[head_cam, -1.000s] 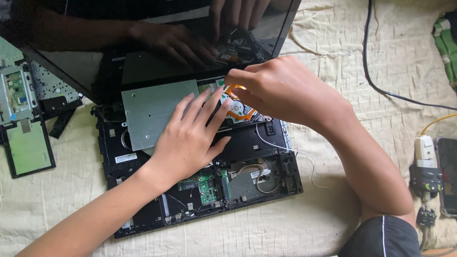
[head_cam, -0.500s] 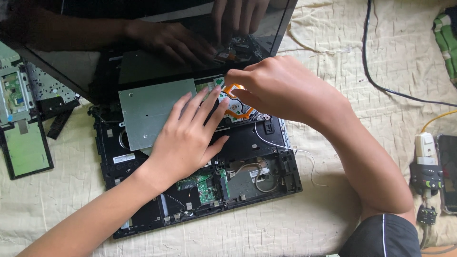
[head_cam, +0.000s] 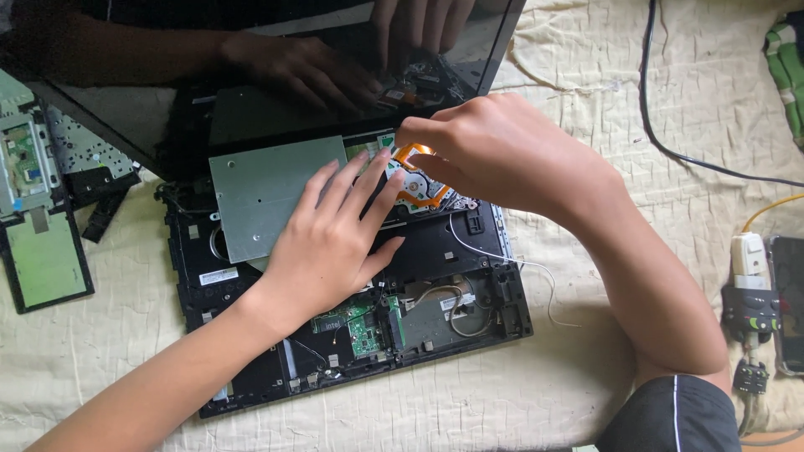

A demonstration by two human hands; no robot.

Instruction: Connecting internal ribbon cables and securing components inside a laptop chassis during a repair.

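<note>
An opened black laptop base (head_cam: 469, 259) lies on a cream cloth, its dark screen (head_cam: 251, 75) tilted up behind and mirroring my hands. My left hand (head_cam: 335, 234) rests flat, fingers spread, on the base next to a grey metal plate (head_cam: 260, 192). My right hand (head_cam: 494, 151) reaches in from the right and pinches an orange flat cable (head_cam: 414, 155) at the top middle of the base. A green circuit board (head_cam: 360, 322) and thin white wires (head_cam: 494, 251) show below my hands.
Removed laptop parts lie at the left: a panel with a green sheet (head_cam: 46, 264) and a keyboard piece (head_cam: 84, 151). A black cable (head_cam: 670, 151) crosses the cloth at the upper right. A white plug block (head_cam: 749, 255), a yellow wire (head_cam: 770, 209) and a dark device (head_cam: 787, 301) sit at the right edge.
Hardly anything differs. My right hand has shifted slightly at the orange cable; my left hand stays flat on the base.
</note>
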